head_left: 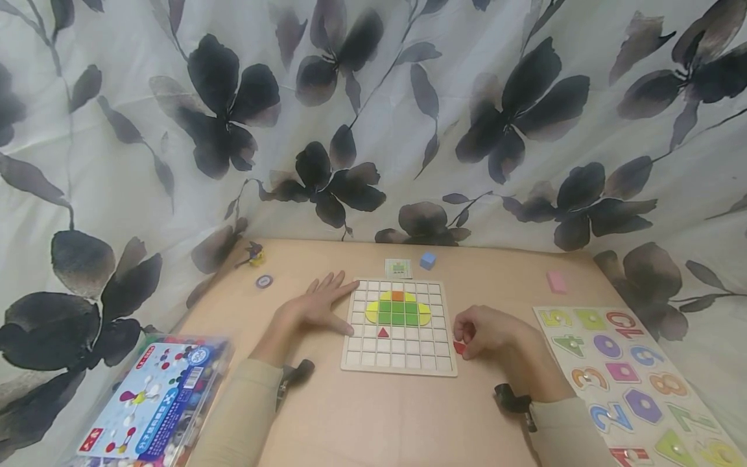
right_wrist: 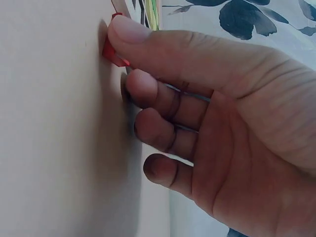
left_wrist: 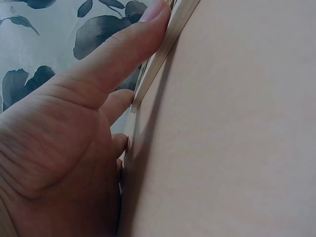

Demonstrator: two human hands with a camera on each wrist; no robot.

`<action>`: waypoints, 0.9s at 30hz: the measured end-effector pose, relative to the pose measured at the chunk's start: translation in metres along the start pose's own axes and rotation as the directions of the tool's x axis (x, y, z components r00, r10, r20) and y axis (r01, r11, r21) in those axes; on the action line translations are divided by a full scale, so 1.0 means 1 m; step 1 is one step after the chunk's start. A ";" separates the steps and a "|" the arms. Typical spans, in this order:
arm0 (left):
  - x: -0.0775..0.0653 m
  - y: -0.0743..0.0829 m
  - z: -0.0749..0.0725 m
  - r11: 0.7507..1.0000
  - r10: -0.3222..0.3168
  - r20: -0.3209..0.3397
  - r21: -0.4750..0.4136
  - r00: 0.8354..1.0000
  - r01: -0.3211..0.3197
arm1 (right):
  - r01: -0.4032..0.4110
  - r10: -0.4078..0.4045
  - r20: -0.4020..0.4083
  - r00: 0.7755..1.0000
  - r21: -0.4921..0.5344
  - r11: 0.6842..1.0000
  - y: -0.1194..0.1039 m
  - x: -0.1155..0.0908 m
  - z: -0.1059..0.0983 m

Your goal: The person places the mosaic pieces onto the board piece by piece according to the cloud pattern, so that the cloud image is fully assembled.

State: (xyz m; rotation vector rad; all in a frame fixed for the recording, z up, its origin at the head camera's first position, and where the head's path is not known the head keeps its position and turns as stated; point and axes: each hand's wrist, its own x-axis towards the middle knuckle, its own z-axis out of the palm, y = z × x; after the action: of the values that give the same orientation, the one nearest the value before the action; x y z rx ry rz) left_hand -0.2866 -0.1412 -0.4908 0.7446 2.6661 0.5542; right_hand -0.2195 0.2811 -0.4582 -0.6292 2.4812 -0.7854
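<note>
A white grid board (head_left: 399, 363) lies on the table, with green tiles (head_left: 398, 316), yellow curved tiles (head_left: 424, 314) and an orange tile (head_left: 397, 296) in its upper half. One red triangle (head_left: 383, 333) sits below them. My left hand (head_left: 312, 305), fingers spread, rests along the board's left edge; its thumb (left_wrist: 133, 42) touches the wooden rim. Beside the right edge, my right hand (head_left: 487, 331) pinches a small red tile (right_wrist: 112, 52) between thumb and index finger, low over the tabletop. The other right fingers (right_wrist: 153, 129) are curled and hold nothing.
Behind the board are a small pattern card (head_left: 399, 268) and a blue cube (head_left: 428, 261). A pink block (head_left: 557, 282) and a number-shape board (head_left: 642, 389) are at right. At left lie a clear box (head_left: 157, 395), a round disc (head_left: 264, 281) and a small figurine (head_left: 255, 253).
</note>
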 end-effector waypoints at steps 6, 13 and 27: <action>0.000 0.002 -0.001 1.000 0.002 0.001 0.004 1.000 -0.002 | -0.002 -0.001 -0.039 0.999 -0.064 0.998 0.006 -0.004 -0.006; -0.002 0.003 -0.002 1.000 0.007 -0.003 -0.001 1.000 -0.007 | -0.047 0.040 -0.069 0.997 -0.104 0.993 0.007 -0.009 -0.011; -0.002 0.004 -0.001 1.000 0.002 -0.005 -0.006 1.000 -0.002 | 0.039 -0.046 -0.064 0.997 -0.105 0.994 0.010 -0.005 -0.010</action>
State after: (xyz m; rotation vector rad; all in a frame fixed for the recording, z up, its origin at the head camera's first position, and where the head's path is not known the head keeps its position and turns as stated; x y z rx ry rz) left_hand -0.2835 -0.1396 -0.4874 0.7449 2.6673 0.5651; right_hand -0.2237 0.2954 -0.4559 -0.7054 2.5900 -0.7071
